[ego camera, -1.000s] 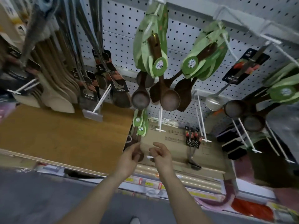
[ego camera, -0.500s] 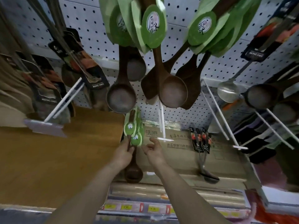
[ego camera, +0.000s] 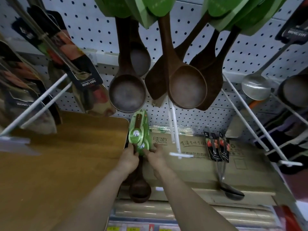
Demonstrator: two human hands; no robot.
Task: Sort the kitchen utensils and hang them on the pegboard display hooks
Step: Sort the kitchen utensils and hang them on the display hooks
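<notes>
Both hands on the low ladle (ego camera: pixel 140 191): left hand (ego camera: pixel 129 160) wraps the handle just under the green card (ego camera: pixel 137 135), right hand (ego camera: pixel 156 156) pinches the card's lower right edge. Long axis vertical, bowl down toward camera, card end up against the pegboard (ego camera: pixel 191 117). Mid-handle is hidden behind the left hand. Two cards overlap, so ladle count is unclear; can't tell if they're on a hook. Cardboard box (ego camera: pixel 196 165) right, wooden board (ego camera: pixel 66 155) left. Above, big wooden spoons (ego camera: pixel 187 87) hang, tops cut off.
</notes>
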